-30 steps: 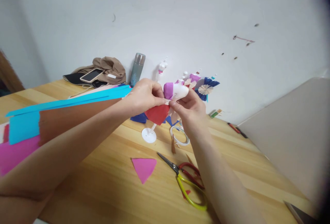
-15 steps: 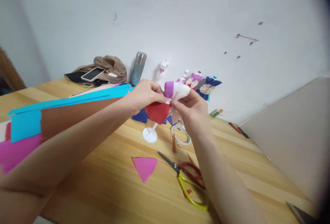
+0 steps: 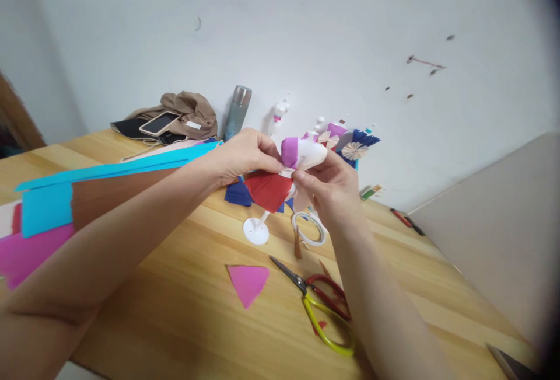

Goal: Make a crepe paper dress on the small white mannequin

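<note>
Both hands are raised off the tabletop [image 3: 184,310] and meet over a small white figure [image 3: 311,155] with a purple paper wrap. The left hand [image 3: 245,155] has its fingers pinched together on the top edge of a red paper piece [image 3: 266,190], right where it meets the figure. The right hand [image 3: 330,190] has thumb and fingers clamped round the figure from the other side. Below the fingers a thin white stand [image 3: 256,231] reaches down to its round foot on the tabletop; I cannot tell whether the figure sits on it.

The paper looks thin to me, so a pull from the left pinch against the right hand's grip could tear or crease it at the edge. If the pinch loosens, the red piece may slide round or drop away from the figure. A sideways push could tip the stand, since its foot is small. A tape ring [image 3: 310,228] lies just under the right fingers, and the scissors [image 3: 319,301] lie nearer me beneath that forearm, so a lowered wrist could knock either
</note>
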The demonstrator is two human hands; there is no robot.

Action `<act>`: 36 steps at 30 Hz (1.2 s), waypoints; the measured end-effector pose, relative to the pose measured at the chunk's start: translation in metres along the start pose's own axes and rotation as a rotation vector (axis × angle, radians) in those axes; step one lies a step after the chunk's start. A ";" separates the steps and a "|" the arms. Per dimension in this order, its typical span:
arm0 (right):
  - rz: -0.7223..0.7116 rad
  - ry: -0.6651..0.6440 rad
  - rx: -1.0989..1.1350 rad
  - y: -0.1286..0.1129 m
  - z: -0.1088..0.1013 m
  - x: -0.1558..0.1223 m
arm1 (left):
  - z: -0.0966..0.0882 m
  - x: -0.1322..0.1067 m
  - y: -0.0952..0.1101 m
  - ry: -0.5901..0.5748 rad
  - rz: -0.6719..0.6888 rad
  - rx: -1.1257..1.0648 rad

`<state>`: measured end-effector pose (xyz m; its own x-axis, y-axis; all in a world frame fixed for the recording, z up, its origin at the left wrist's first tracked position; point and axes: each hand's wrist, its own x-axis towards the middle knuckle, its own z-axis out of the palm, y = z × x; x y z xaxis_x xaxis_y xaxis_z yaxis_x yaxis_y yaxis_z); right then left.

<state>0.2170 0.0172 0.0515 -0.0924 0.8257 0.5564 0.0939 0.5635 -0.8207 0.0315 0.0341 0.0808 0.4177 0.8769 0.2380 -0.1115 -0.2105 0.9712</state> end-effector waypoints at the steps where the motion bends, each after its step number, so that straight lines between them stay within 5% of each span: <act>1: 0.007 0.008 0.013 -0.001 0.000 0.000 | -0.001 0.002 -0.001 -0.025 -0.004 0.000; 19: -0.068 -0.011 -0.089 0.002 -0.002 -0.002 | -0.002 0.007 -0.008 -0.044 -0.026 -0.192; 29: -0.134 -0.069 -0.159 0.003 -0.004 -0.003 | -0.004 0.006 -0.004 -0.044 -0.018 -0.104; 36: -0.035 0.007 -0.064 0.000 -0.001 -0.002 | 0.001 0.005 -0.005 0.002 -0.023 -0.097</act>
<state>0.2184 0.0154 0.0502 -0.0902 0.8053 0.5860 0.1543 0.5926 -0.7906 0.0345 0.0391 0.0771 0.4198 0.8817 0.2152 -0.1888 -0.1471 0.9709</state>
